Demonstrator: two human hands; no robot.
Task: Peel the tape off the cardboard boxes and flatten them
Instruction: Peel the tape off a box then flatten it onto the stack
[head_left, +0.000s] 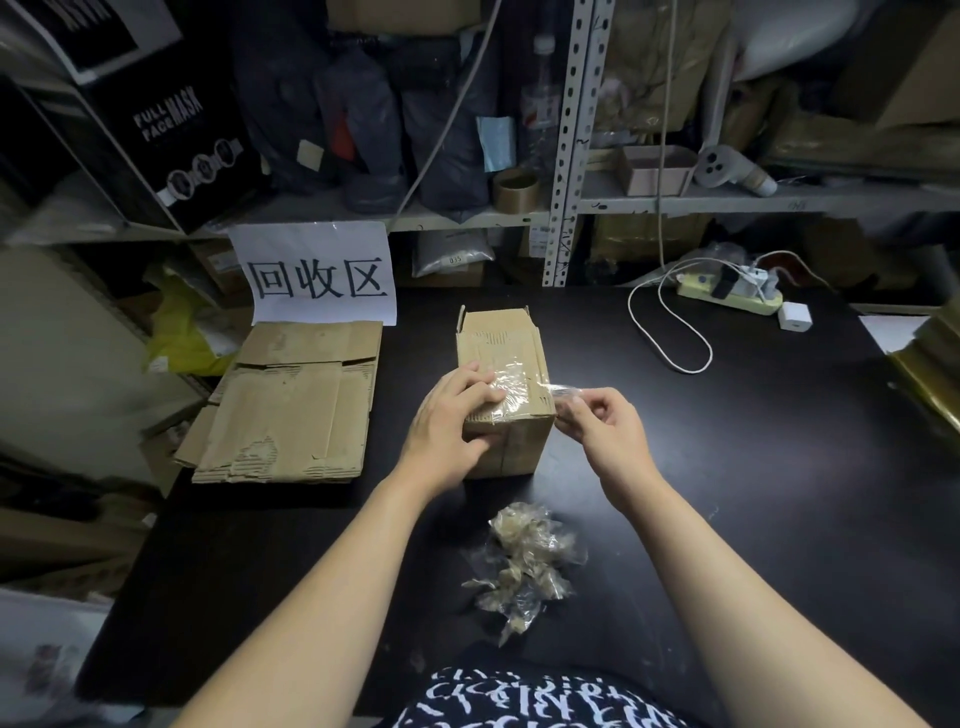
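Your left hand (449, 421) is gripping the box (506, 395); your right hand (597, 423) is pinching its tape (558, 391).

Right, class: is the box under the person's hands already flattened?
No: the cardboard box stands in full shape, the left hand holding it while the right hand pinches clear tape at its edge.
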